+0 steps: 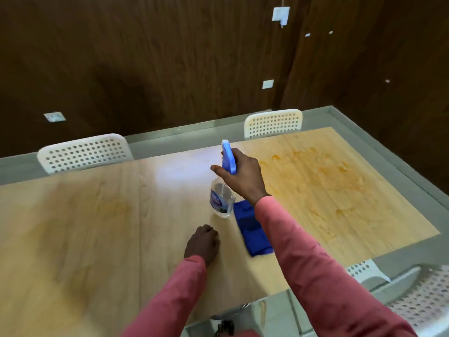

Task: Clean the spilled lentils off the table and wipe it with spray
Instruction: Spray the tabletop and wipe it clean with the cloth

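My right hand (243, 176) grips the neck of a clear spray bottle (221, 200) with a blue trigger head, held just above the light wooden table (97, 215). A folded blue cloth (252, 232) lies flat on the table right beside the bottle, partly under my right forearm. My left hand (202, 244) rests on the table near its front, fingers curled, holding nothing. Orange smears cover the right part of the table (328, 181). No loose lentils are visible.
Two white perforated chairs (85, 153) (274, 122) stand at the far side of the table. Another white chair (422, 295) is at the near right. A dark wooden wall rises behind. The floor is grey.
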